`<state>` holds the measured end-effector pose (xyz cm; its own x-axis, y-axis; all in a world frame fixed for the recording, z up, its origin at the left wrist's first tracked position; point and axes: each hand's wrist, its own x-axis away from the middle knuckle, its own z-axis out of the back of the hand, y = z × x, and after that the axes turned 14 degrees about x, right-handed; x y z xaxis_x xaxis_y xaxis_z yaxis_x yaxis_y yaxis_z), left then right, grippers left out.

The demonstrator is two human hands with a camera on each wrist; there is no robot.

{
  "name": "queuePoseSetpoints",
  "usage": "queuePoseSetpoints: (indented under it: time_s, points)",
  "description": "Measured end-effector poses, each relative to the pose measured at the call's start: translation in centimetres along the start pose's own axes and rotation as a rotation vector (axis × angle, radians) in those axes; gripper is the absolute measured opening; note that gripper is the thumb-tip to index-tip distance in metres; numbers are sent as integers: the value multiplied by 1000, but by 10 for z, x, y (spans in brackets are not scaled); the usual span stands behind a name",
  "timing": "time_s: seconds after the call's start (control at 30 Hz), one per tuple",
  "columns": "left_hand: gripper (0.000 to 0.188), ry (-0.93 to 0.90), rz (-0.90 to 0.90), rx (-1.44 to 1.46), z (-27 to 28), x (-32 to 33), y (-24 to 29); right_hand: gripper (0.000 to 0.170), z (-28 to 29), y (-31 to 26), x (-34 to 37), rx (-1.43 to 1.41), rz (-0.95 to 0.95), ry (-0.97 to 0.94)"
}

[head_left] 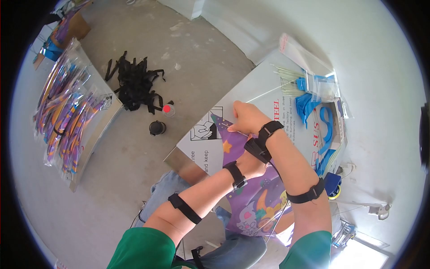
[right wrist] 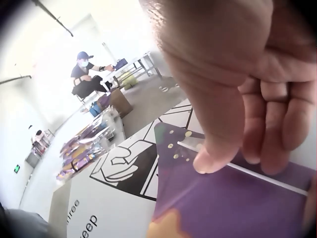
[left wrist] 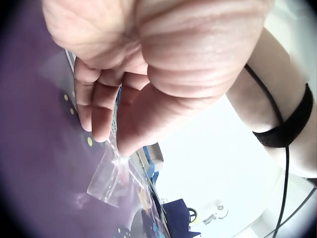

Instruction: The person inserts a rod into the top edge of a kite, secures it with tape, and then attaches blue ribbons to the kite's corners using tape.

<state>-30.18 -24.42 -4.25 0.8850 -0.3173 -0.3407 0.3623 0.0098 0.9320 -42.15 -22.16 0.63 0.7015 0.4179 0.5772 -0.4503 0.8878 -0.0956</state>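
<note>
A purple printed sheet with stars and cartoon figures lies over the white board, its pointed corner toward the far left. My right hand is near that corner, holding a thin white rod along the sheet, the thumb pressed down beside it. Closer to my body, my left hand is over the middle of the sheet. In the left wrist view, its thumb and fingertips pinch a small piece of clear plastic. In the head view, my hand and the strap hide that piece.
The board carries thin pale sticks, blue strips and clear bags at its far right. On the floor are black straps, a red-capped bottle and a black cup. Wrapped colourful packs lie left. Another person sits beyond.
</note>
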Motion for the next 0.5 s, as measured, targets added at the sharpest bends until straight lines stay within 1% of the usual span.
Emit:
queuePoseSetpoints:
  time_s: [0.03, 0.1, 0.13, 0.2, 0.27, 0.3, 0.33, 0.4, 0.43, 0.47, 0.5]
  points:
    - [16, -11, 27, 43, 0, -1, 0, 46, 1, 0, 1, -2, -2, 0]
    - [16, -26, 54, 86, -1, -2, -1, 39, 4, 0, 1, -282, -127, -59]
    - [17, -14, 47, 81, -2, -1, -2, 39, 1, 1, -2, -286, -128, -58]
    - [17, -11, 43, 78, -4, 2, -6, 38, -8, 6, -8, -185, -52, 31]
    - [20, -107, 48, -38, -4, 3, -9, 35, -6, 6, -7, -212, -52, 9]
    - [20, -112, 73, 24, -9, 5, -16, 33, -4, 9, -3, -232, -40, -13]
    - [20, -137, 68, 35, -8, 5, -11, 33, -3, 14, 4, -245, -65, -9]
    - [18, -86, 86, -55, -4, 3, -3, 28, 4, 27, 20, -558, -71, -28]
    - [10, -242, 291, 46, 0, 1, -2, 24, 11, 38, 40, -782, -90, 8]
    - [10, -256, 287, 58, 2, 0, 0, 22, 16, 52, 60, -866, -125, 80]
    - [5, -276, 325, 63, 4, -1, 2, 19, 18, 67, 79, -947, -159, 154]
